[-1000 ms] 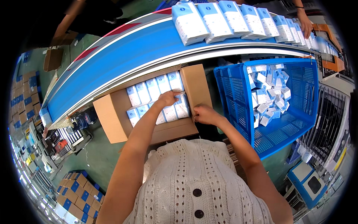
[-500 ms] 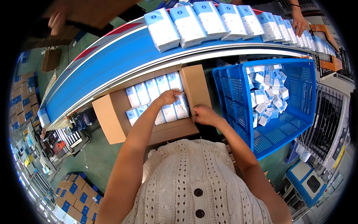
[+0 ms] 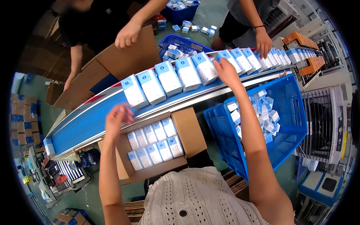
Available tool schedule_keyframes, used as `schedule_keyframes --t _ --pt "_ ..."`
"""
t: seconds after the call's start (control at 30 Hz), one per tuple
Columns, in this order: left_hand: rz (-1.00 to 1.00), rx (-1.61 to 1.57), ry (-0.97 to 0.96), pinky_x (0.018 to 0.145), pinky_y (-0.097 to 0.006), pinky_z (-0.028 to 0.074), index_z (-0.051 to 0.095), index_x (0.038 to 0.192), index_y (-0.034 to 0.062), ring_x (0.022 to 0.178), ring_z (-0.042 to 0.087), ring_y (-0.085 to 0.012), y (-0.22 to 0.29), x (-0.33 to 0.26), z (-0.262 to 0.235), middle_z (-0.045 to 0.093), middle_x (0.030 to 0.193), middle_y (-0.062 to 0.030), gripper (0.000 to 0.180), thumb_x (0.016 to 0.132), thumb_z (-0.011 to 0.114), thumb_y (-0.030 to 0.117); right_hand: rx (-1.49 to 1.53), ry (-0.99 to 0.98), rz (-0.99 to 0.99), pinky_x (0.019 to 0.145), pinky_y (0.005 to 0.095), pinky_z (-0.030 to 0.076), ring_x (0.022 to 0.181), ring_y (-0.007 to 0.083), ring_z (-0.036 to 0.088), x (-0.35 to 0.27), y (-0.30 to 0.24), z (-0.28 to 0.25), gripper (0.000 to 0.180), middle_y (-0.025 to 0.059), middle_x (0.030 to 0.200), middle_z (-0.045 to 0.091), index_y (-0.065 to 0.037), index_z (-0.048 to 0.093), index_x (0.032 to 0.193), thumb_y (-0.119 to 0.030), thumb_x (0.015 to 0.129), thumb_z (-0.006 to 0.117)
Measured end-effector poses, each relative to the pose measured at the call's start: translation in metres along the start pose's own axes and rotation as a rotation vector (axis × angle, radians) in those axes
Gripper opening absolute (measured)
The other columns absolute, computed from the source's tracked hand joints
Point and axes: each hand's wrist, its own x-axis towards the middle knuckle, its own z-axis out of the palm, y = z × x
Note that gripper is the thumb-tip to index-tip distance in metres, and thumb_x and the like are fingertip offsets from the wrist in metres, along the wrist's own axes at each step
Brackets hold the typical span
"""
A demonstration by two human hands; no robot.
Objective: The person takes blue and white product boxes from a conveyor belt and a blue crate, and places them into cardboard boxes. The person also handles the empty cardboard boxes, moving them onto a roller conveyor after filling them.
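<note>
White-and-blue soft packs [image 3: 187,77] stand in a slanting row along the blue conveyor belt [image 3: 84,125]. My left hand [image 3: 118,118], slightly blurred, hovers with loosely bent fingers over the belt's near edge, just short of the leftmost pack [image 3: 134,92]. Nothing shows in it. Reaching over the belt, my right hand [image 3: 227,73] has its fingers apart against a pack in the middle of the row. Below the belt sits an open cardboard carton [image 3: 157,169], with two rows of the same packs [image 3: 153,150] inside.
A blue plastic crate [image 3: 292,123] with small white-and-blue boxes stands right of the carton. Across the belt, one co-worker holds a flattened carton [image 3: 127,56]; another person's hand [image 3: 264,43] touches packs farther right. Another blue basket [image 3: 183,42] stands behind the belt.
Both my hands have left the carton and moved up to the belt, the left leftward and the right rightward. The pack row now reaches farther left in view. The co-worker's cardboard has lowered.
</note>
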Motion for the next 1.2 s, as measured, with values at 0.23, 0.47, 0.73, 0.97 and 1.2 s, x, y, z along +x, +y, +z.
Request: schedule_keyframes --t 0.23,0.47,0.73,0.97,1.2 --pt "-0.133 0.802 0.404 0.084 -0.039 0.041 0.037 0.117 -0.0084 0.098 0.053 -0.0395 -0.037 0.068 -0.059 0.055 0.105 -0.0265 0.079 0.074 0.053 0.057 0.063 -0.412 -0.049 0.084 0.0415 0.041 0.097 0.0432 0.051 0.002 -0.08 0.107 0.071 0.0319 0.101 0.052 0.012 0.046 0.103 -0.054 0.077 0.05" --pt "-0.097 0.716 0.427 0.08 -0.038 0.044 0.034 0.118 -0.0075 0.095 0.054 -0.0385 -0.038 0.031 -0.057 0.056 0.1 -0.0273 0.083 0.07 0.058 0.055 0.352 -0.326 0.08 0.081 0.0367 0.042 0.095 0.0355 0.054 -0.02 -0.106 0.116 0.065 0.0252 0.101 0.055 0.006 0.049 0.102 -0.047 0.069 0.065" --pt "0.12 0.58 0.603 0.077 -0.038 0.045 0.028 0.124 -0.0003 0.092 0.057 -0.0356 0.026 -0.061 -0.06 0.058 0.097 -0.0239 0.075 0.068 0.067 0.031 0.297 -0.044 -0.041 0.071 0.0358 0.046 0.083 0.03 0.058 -0.064 -0.172 0.039 0.051 0.0191 0.088 0.058 0.002 0.048 0.096 -0.031 0.064 0.072" --pt "-0.098 0.506 0.353 0.078 -0.033 0.045 0.028 0.12 -0.0026 0.091 0.057 -0.028 -0.092 -0.173 -0.045 0.057 0.1 -0.0193 0.07 0.067 0.07 0.017 0.338 -0.407 0.139 0.074 0.0393 0.047 0.087 0.0317 0.058 -0.237 -0.146 0.068 0.062 0.0219 0.094 0.056 0.006 0.046 0.103 -0.037 0.066 0.072" --pt "-0.05 0.639 0.371 0.08 -0.038 0.045 0.017 0.124 -0.004 0.096 0.053 -0.0355 -0.216 -0.083 -0.03 0.048 0.11 -0.0264 0.081 0.069 0.07 0.021 -0.125 -0.661 0.022 0.079 0.0414 0.043 0.098 0.0327 0.05 -0.213 -0.093 0.2 0.054 0.0244 0.109 0.045 0.003 0.048 0.105 -0.039 0.074 0.062"
